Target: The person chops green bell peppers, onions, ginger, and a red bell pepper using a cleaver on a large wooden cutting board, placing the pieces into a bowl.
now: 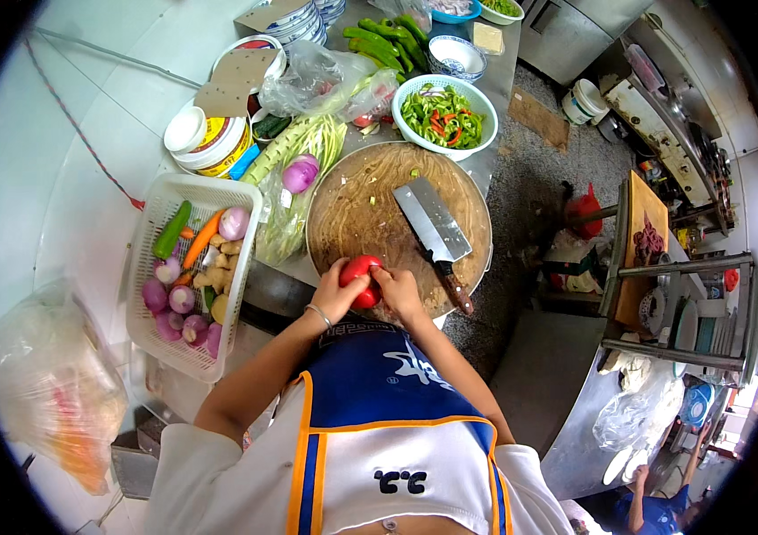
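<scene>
Between my two hands is a glossy red vegetable (360, 271), a bell pepper or a tomato, close above the near edge of a round wooden chopping board (365, 221). My left hand (337, 294), with a bangle at the wrist, grips it from the left. From the right, the fingers and thumb of my right hand (399, 291) press on it; part of it is hidden by the fingers. A cleaver (433, 221) lies flat on the board to the right, its wooden handle (453, 287) pointing toward me. Small green scraps dot the board.
Sliced green and red peppers fill a bowl (442, 117) behind the board. A white basket (245, 227) of onions, ginger and carrots stands left. Beyond are bagged greens (285, 227), a purple onion (300, 174) and whole green peppers (392, 43). Another person (653, 511) is at lower right.
</scene>
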Demonstrator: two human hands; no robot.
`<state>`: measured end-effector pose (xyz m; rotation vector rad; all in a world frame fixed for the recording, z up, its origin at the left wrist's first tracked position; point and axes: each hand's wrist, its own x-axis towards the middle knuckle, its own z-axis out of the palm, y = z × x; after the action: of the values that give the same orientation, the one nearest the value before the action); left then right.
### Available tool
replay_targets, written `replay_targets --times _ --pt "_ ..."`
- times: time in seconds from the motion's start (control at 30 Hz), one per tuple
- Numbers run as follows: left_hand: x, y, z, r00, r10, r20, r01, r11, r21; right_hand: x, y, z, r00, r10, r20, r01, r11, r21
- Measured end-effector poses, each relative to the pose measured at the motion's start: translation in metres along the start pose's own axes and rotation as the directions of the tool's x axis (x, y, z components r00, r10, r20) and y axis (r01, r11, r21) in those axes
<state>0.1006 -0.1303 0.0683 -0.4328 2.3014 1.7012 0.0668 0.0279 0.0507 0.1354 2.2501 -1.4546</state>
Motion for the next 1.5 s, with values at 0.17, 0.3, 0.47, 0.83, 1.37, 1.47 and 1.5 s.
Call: replay_targets --times 0.17,0.3,0.47,0.83,1.37,1.47,1.5 --pt "0.000 -0.035 -0.003 0.953 -0.202 0.225 0.287 0.835 -0.470 -0.021 -0.010 0.009 0.992 0.110 0.056 -0.121 0.954 0.273" --pt "-0.004 -0.006 -0.008 0.903 -0.183 0.388 0.385 0.746 -0.544 -0.015 0.011 0.022 0.966 -0.172 -0.192 0.169 0.985 -0.035" --pt "0.003 -0.023 0.005 0.920 -0.149 0.363 0.373 0.615 -0.695 -0.026 -0.027 0.014 0.938 -0.233 -0.257 0.192 0.966 -0.176" --pt "0.000 -0.002 -0.010 0.848 -0.094 0.522 0.468 0.593 -0.655 -0.013 -0.015 0.024 0.953 -0.163 -0.254 0.148 0.986 -0.076" --pt "0.032 -0.017 -0.058 0.624 -0.425 0.656 0.736 0.603 -0.309 0.021 -0.044 0.026 0.747 -0.621 0.238 0.660 0.646 -0.384" --pt "0.013 0.004 -0.083 0.640 -0.333 0.693 0.666 0.689 -0.285 0.026 -0.059 0.008 0.740 -0.596 0.311 0.662 0.727 -0.180" --pt "0.006 0.013 -0.092 0.649 -0.326 0.687 0.636 0.728 -0.255 0.024 -0.059 0.013 0.731 -0.589 0.344 0.652 0.751 -0.101"
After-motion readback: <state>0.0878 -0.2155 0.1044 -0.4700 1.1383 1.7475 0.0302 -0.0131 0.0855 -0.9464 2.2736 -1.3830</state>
